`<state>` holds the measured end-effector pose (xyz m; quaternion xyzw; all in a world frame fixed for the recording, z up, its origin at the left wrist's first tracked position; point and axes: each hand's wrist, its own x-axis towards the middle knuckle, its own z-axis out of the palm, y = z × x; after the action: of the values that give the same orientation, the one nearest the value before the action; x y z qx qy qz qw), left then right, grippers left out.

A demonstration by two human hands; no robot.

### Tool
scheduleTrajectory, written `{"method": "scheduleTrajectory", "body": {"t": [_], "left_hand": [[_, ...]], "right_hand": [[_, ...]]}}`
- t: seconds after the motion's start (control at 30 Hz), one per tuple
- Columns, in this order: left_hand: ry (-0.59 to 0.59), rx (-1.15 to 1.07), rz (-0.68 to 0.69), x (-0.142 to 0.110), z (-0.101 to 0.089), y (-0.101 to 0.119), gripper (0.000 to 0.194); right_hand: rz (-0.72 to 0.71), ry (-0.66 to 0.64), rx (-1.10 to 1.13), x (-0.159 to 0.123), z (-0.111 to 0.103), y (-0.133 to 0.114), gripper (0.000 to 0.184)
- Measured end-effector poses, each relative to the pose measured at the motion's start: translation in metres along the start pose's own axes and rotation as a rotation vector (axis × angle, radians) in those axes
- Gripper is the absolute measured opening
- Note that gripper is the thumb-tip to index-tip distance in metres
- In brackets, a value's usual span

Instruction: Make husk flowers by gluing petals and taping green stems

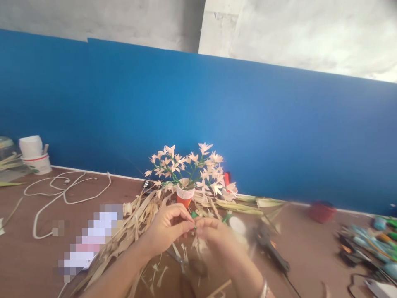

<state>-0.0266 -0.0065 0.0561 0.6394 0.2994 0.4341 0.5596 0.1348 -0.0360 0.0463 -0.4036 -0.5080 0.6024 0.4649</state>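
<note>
My left hand (172,225) and my right hand (214,234) meet fingertip to fingertip, both pinched on a small strip of green tape (194,215). Below the fingers, a pale husk flower (201,244) shows, blurred; I cannot tell whether it hangs from the pinch or lies on the table. Just beyond, a paper cup (185,198) holds a bunch of pale husk flowers (176,163) on green stems. Scissors (178,258) lie under my hands among pale husk scraps (158,275).
Dried husk strips (130,231) spread across the brown table (25,256). A glue gun (273,248) and a white roll (237,225) lie right. A white cable (40,215) coils left, near stacked cups (35,159). Behind stands a blue panel (263,124); coloured items (372,244) crowd far right.
</note>
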Motion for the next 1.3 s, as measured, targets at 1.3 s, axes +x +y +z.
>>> {"method": "scheduleTrajectory", "body": {"t": [1.3], "left_hand": [[0.035,-0.058,-0.181,0.007,0.002,-0.012,0.013]], "right_hand": [[-0.487,0.349,-0.913,0.000,-0.003,0.003,0.013]]}}
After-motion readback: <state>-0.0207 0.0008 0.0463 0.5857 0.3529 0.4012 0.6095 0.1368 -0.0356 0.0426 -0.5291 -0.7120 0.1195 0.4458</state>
